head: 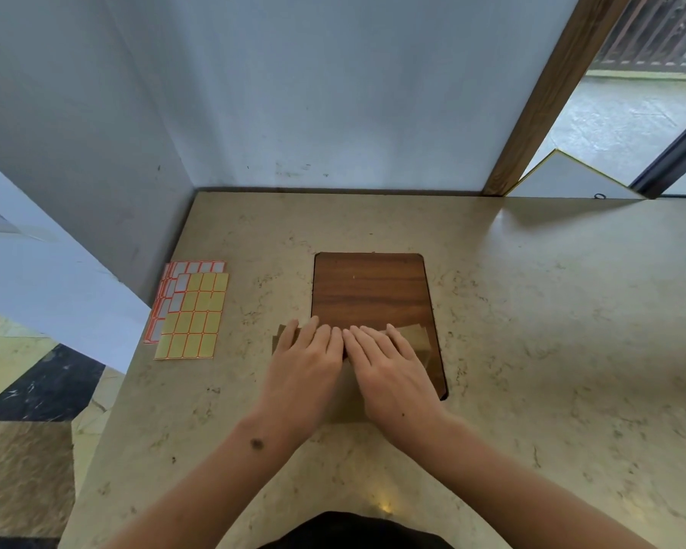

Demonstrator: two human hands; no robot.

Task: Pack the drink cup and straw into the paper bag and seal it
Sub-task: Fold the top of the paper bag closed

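Note:
A brown paper bag [414, 335] stands on the marble counter, mostly covered by my hands. My left hand [307, 362] lies flat on the bag's top at the left, fingers together and stretched forward. Beside it, touching at the fingers, my right hand [389, 364] presses flat on the top at the right. The bag's folded top edge shows past my fingertips on both sides. No drink cup or straw is visible.
Sticker sheets [191, 311], yellow and white labels with orange borders, lie on the counter [531, 330] left of the bag. A dark wooden panel [369, 287] is set into the counter behind the bag. A grey wall closes off the back and left.

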